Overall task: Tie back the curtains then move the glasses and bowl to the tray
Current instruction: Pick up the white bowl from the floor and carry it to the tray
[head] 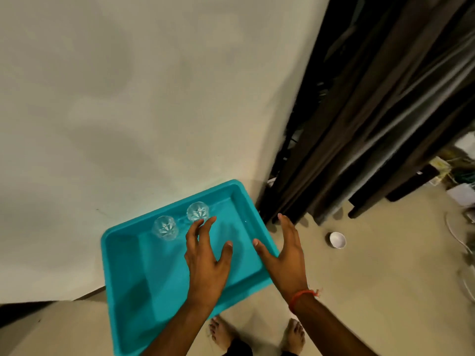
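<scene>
Neither hand holds anything: the left hand [205, 255], just below centre of the frame, hovers over the tray w/ fingers spread wide and slightly bent, thumb splayed to the right; the right hand [284, 250], a bit right of centre, is also wide open, fingers straight and pointing toward the top of the frame, thumb reaching left over the tray's right rim. A red thread bracelet [303, 295] sits on the right wrist. The teal tray [123, 278] fills the lower centre-left of the frame, lying on the pale floor [359, 278] against the cream wall [128, 98] that takes up the whole upper left. Two clear cut glasses stand upright inside the tray near its far wall: one glass [165, 227] to the left, the other glass [197, 211] just right of it and a little higher in the frame, near the left hand's fingertips; can't tell if they touch it. The small white bowl [337, 240] is on the floor at centre right, well apart from the tray and to the right of the right hand. Dark brown curtains [372, 111] hang bunched along the upper right, reaching down to the floor near the tray's far right corner. Misc. clutter shows at the far right edge, too blurred to ID. Two bare feet [221, 335] appear at the bottom centre.
</scene>
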